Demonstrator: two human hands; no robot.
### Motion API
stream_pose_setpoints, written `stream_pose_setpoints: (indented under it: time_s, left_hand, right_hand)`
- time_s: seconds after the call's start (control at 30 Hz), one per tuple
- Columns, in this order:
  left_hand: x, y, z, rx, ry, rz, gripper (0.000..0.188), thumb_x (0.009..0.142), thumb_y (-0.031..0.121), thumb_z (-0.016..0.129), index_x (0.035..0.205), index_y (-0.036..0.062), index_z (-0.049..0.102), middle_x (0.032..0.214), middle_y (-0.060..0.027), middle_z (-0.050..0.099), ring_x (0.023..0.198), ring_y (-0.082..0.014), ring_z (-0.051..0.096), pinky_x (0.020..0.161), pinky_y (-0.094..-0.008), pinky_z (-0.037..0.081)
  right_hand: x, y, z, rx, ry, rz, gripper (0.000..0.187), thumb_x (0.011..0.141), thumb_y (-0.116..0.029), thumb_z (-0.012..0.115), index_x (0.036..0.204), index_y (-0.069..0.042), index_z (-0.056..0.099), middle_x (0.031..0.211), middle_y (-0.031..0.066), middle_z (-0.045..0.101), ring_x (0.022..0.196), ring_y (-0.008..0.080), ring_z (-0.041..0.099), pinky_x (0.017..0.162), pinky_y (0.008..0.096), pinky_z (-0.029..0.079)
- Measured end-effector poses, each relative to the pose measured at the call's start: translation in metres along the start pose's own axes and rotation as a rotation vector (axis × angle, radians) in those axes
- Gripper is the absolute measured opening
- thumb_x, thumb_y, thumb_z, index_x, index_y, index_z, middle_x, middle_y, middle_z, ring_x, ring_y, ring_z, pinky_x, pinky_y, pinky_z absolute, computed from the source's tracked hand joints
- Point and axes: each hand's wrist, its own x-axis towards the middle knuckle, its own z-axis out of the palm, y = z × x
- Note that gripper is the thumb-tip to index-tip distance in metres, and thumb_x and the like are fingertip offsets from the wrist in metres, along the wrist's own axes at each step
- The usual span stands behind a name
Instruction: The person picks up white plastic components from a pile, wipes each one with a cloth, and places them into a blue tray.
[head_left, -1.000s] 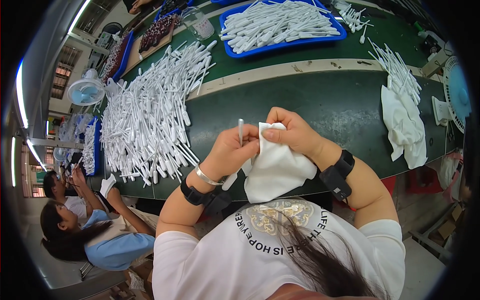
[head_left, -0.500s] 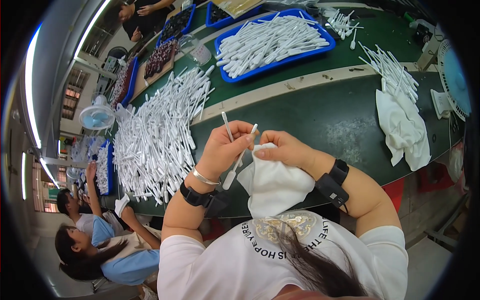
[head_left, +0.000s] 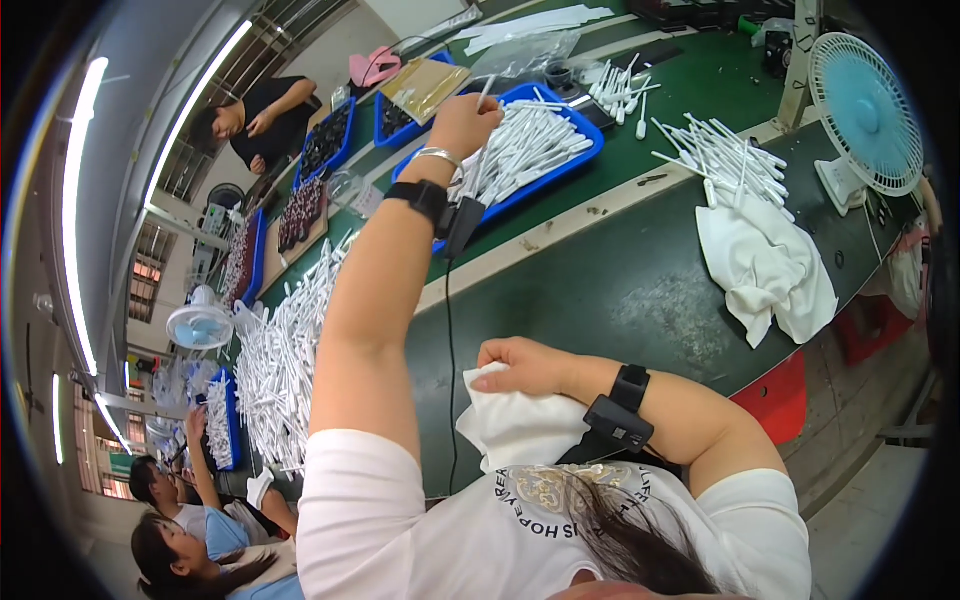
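Note:
My left hand point(head_left: 466, 122) reaches far forward over the blue tray point(head_left: 597, 155), its fingers closed on a slim white rod point(head_left: 487, 84); a second may be in the grip, but I cannot tell. Inside that tray lies a heap of white plastic rods point(head_left: 535, 150), each with a thicker end. Close to my body, my right hand point(head_left: 525, 366) is closed on a white cloth point(head_left: 525, 430), bunched and hanging over the table's near edge. On the left, a large pile of similar white rods point(head_left: 285, 370) is partly hidden by my left arm.
More rods point(head_left: 725, 160) lie at the right beside a crumpled white cloth point(head_left: 768, 270) and a fan point(head_left: 868, 115). Another few rods point(head_left: 618, 90) sit behind the tray. Trays of dark parts point(head_left: 328, 140) stand at far left. Other people work along the left side.
My left hand has moved from beside my right hand forward to the tray, still gripping white rod. My right hand has come nearer my body with the cloth. The view has shifted.

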Motion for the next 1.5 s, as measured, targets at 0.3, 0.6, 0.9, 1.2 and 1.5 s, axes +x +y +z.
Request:
stream_pose_setpoints:
  time_s: [0.3, 0.6, 0.9, 1.2, 1.5]
  left_hand:
    - [0.011, -0.032, 0.019, 0.291, 0.023, -0.019, 0.032, 0.069, 0.024, 0.061, 0.092, 0.0011, 0.060, 0.081, -0.0166, 0.062, 0.076, -0.0281, 0.059, 0.070, -0.0352, 0.046]
    - [-0.207, 0.057, -0.047, -0.905, -0.304, -0.365, 0.028, 0.085, 0.009, 0.043, 0.110, -0.0013, 0.047, 0.082, -0.0091, 0.055, 0.061, -0.0122, 0.049, 0.057, -0.0226, 0.042]
    - [-0.350, -0.005, -0.012, -1.605, -0.205, -0.761, 0.024, 0.089, 0.020, 0.043, 0.106, 0.0036, 0.048, 0.069, -0.0067, 0.053, 0.052, -0.0094, 0.044, 0.049, -0.0235, 0.039]
    - [-0.342, 0.031, 0.013, -1.660, -0.609, -0.457, 0.017, 0.087, 0.016, 0.044, 0.093, 0.0030, 0.052, 0.069, -0.0058, 0.053, 0.052, -0.0087, 0.042, 0.048, -0.0215, 0.036]
    - [-0.352, 0.027, 0.033, -0.626, -0.108, -0.123, 0.023, 0.085, 0.016, 0.046, 0.101, -0.0004, 0.050, 0.080, -0.0049, 0.056, 0.064, -0.0097, 0.052, 0.059, -0.0222, 0.044]
  right_hand:
    - [0.000, -0.005, 0.002, -0.053, -0.024, -0.018, 0.031, 0.075, -0.031, 0.065, 0.085, -0.004, 0.054, 0.077, 0.0044, 0.056, 0.072, 0.0121, 0.051, 0.065, 0.0267, 0.041]
    - [0.004, 0.010, -0.015, 0.382, 0.199, -0.189, 0.016, 0.084, -0.019, 0.056, 0.091, -0.006, 0.053, 0.081, 0.0001, 0.055, 0.075, 0.0062, 0.050, 0.067, 0.0218, 0.043]
    - [0.000, -0.021, 0.001, 0.632, 0.229, -0.132, 0.016, 0.089, -0.019, 0.047, 0.100, -0.008, 0.050, 0.090, 0.0022, 0.057, 0.081, 0.0108, 0.056, 0.073, 0.0249, 0.046]
    - [-0.004, -0.016, 0.017, 0.369, 0.473, -0.241, 0.023, 0.088, -0.022, 0.050, 0.104, -0.006, 0.049, 0.092, 0.0032, 0.056, 0.081, 0.0105, 0.054, 0.071, 0.0249, 0.046]
    - [-0.001, -0.011, 0.043, -0.309, 0.442, 0.022, 0.021, 0.080, -0.018, 0.059, 0.093, -0.004, 0.052, 0.083, 0.0022, 0.056, 0.075, 0.0095, 0.053, 0.065, 0.0229, 0.045]
